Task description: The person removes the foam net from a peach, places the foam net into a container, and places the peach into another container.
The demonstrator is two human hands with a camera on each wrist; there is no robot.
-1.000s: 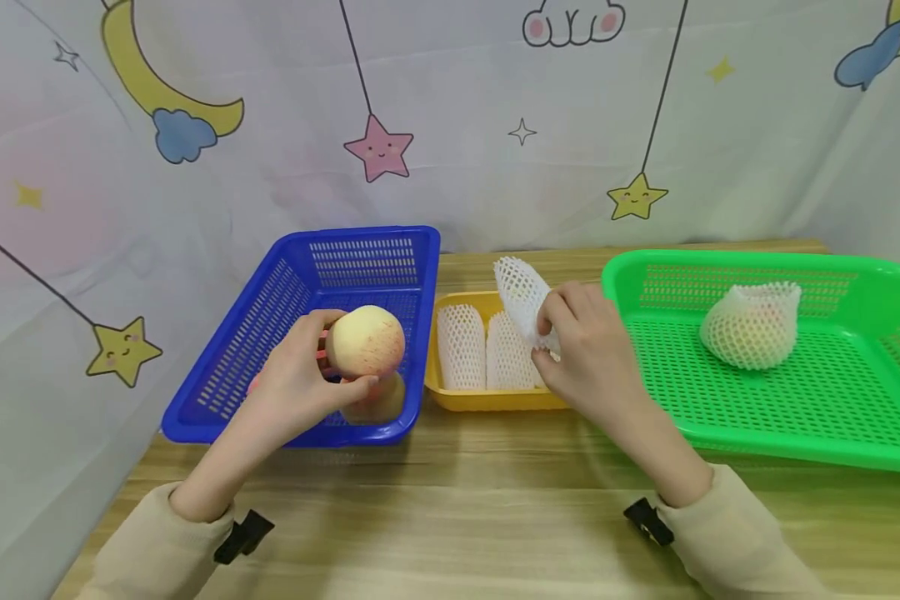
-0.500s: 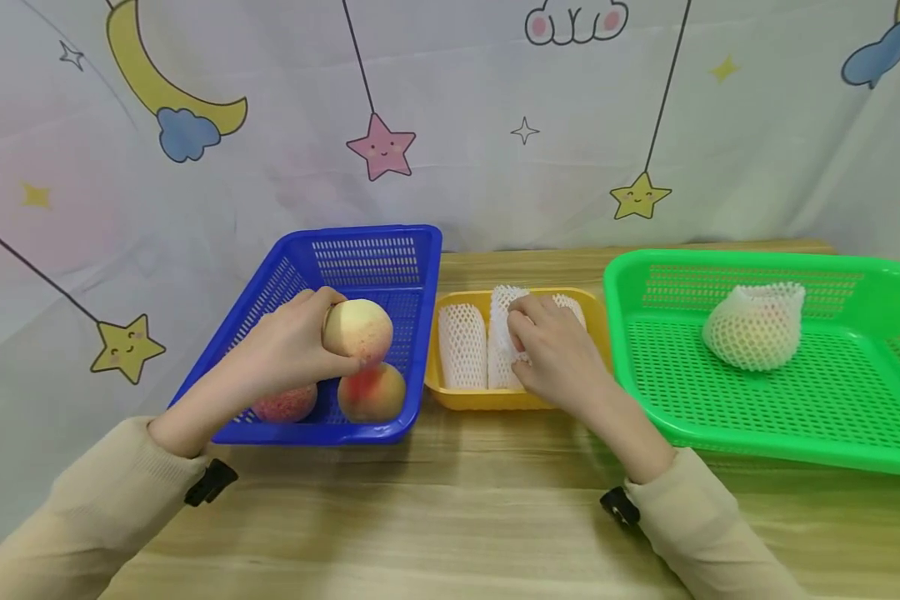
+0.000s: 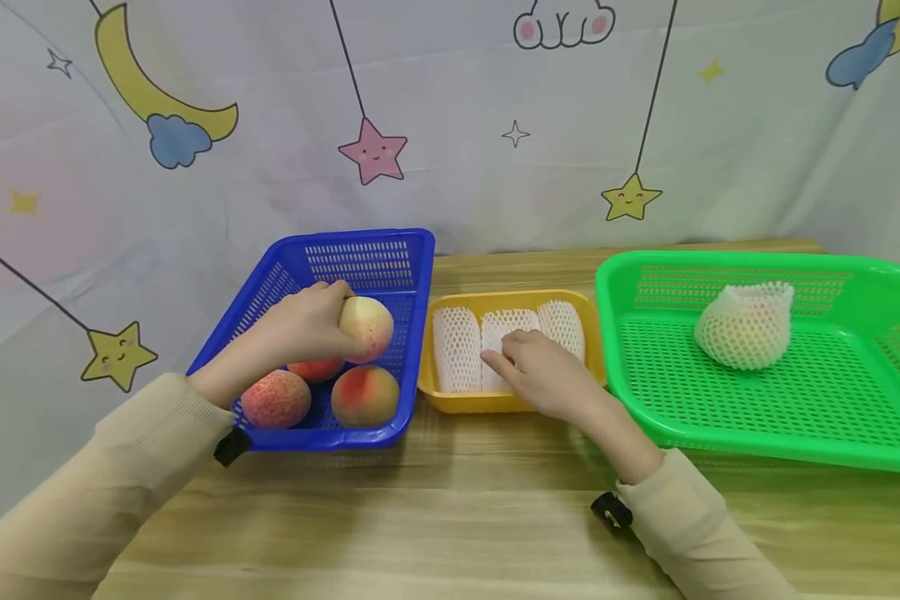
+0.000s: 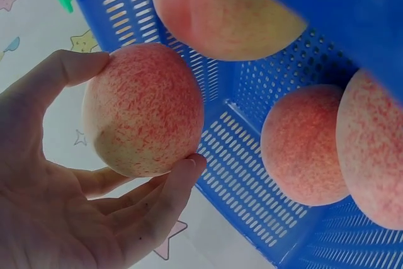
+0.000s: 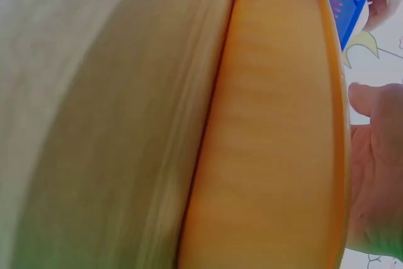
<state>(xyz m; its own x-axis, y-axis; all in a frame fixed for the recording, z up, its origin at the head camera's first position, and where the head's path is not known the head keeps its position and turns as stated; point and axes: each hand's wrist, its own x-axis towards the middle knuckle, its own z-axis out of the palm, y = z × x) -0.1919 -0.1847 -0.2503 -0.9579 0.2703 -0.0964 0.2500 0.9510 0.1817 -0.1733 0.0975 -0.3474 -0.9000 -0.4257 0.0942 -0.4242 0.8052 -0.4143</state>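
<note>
One peach [image 4: 148, 111] clamped in left fingers [image 4: 182, 177] between blue basket edges [image 3: 330, 437]; right fingers [image 3: 523, 337] apart over yellow tray [image 3: 472, 403].

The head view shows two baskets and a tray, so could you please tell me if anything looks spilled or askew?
Nothing stands out: peaches lie in the blue basket, foam nets side by side in the yellow tray, and one netted fruit in the green basket.

Curtained nook, home or studio unclear; moon-and-star cloth backdrop [image 3: 450, 200]; wood-grain table [image 3: 420, 525]
</note>
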